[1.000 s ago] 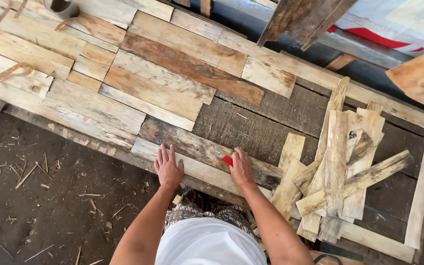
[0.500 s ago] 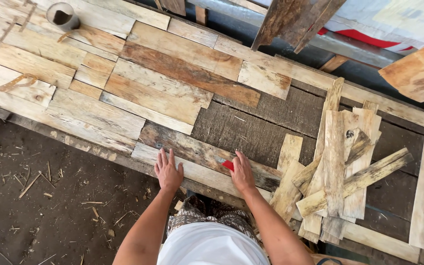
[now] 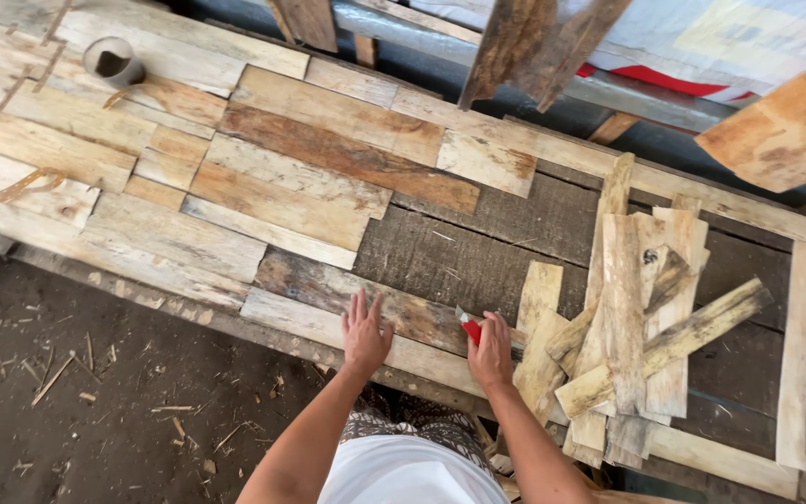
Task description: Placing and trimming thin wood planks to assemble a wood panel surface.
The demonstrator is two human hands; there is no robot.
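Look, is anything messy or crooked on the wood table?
Yes. The scrap pile on the right is jumbled, its strips crossing at angles, while the planks on the left lie fitted flat. The left hand presses a plank; the right hand holds a red tool.

The right hand (image 3: 491,352) covers most of the red tool (image 3: 470,329) (its kind cannot be determined), the loose offcut pile (image 3: 629,327) conceals the dark board beneath it, and the hanging planks (image 3: 534,37) are cut off by the top edge.
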